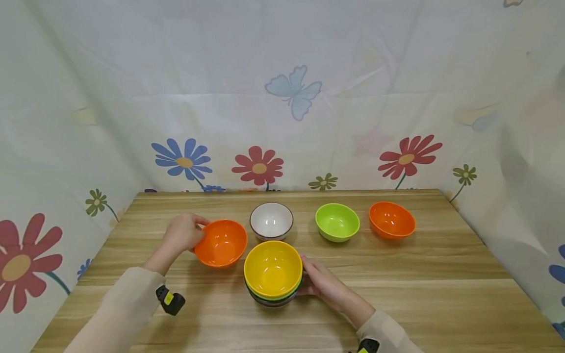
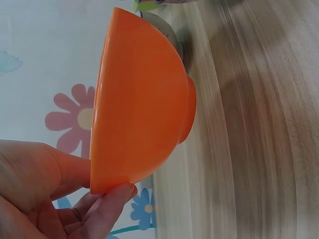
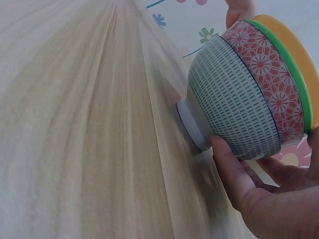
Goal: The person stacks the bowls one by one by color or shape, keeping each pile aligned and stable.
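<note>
My left hand (image 1: 185, 232) pinches the rim of an orange bowl (image 1: 222, 245), thumb inside and fingers beneath. In the left wrist view the bowl's smooth outer side (image 2: 142, 99) and foot show above the wood. My right hand (image 1: 324, 285) grips a stack of nested bowls from its right side. A yellow bowl (image 1: 273, 268) tops the stack. Below it, in the right wrist view, come a green bowl (image 3: 294, 69), a red flower-patterned bowl (image 3: 264, 69) and a white bowl with green dashes (image 3: 232, 99). One fingertip is at the lowest bowl's foot.
Behind the stack stands a white bowl (image 1: 271, 221) with a dark rim. To its right are a lime-green bowl (image 1: 337, 223) and a second orange bowl (image 1: 392, 220). The wooden table (image 1: 441, 304) ends at a flower-printed curtain (image 1: 212, 113) at the back and sides.
</note>
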{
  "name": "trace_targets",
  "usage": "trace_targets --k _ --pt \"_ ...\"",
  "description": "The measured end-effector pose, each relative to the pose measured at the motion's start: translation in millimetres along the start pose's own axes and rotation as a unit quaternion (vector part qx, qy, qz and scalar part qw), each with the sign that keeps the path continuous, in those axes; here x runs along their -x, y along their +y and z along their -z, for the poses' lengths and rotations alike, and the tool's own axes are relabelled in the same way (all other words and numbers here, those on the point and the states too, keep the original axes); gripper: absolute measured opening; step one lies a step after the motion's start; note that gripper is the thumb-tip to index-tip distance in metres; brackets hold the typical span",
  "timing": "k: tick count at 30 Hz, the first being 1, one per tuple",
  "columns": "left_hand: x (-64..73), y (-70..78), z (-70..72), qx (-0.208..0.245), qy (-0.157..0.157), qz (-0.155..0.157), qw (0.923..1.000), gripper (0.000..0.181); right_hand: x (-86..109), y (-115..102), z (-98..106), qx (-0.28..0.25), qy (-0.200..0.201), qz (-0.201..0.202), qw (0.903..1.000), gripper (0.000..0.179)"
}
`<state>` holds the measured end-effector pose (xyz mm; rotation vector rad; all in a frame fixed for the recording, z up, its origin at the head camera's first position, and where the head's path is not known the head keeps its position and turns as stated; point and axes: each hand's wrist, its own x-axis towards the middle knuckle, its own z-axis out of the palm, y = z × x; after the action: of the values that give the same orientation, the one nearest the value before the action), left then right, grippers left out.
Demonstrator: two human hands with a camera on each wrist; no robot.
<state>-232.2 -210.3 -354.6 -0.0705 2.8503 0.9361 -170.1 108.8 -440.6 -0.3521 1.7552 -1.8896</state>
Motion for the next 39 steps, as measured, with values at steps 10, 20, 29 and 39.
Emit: trace_targets --k 10,20,29,39 --pt "9.4 10.0 4.1 -0.045 0.006 -0.036 0.9983 0.032 0.5 -1 0 0.001 0.004 -0.008 1.0000 0.060" --pt "17.9 22.8 11.7 -0.073 0.011 -0.048 0.9961 0.031 0.6 -2 -1 0.002 0.006 -0.007 1.0000 0.060" --pt "21.7 30.6 15.4 -0.097 0.034 -0.083 0.9913 0.029 0.2 -1 -1 0.008 0.009 -0.007 0.9999 0.059" --pt "25.5 44.4 22.2 -0.096 0.035 -0.086 0.9910 0.029 0.6 -1 -1 0.013 0.008 -0.008 0.9998 0.058"
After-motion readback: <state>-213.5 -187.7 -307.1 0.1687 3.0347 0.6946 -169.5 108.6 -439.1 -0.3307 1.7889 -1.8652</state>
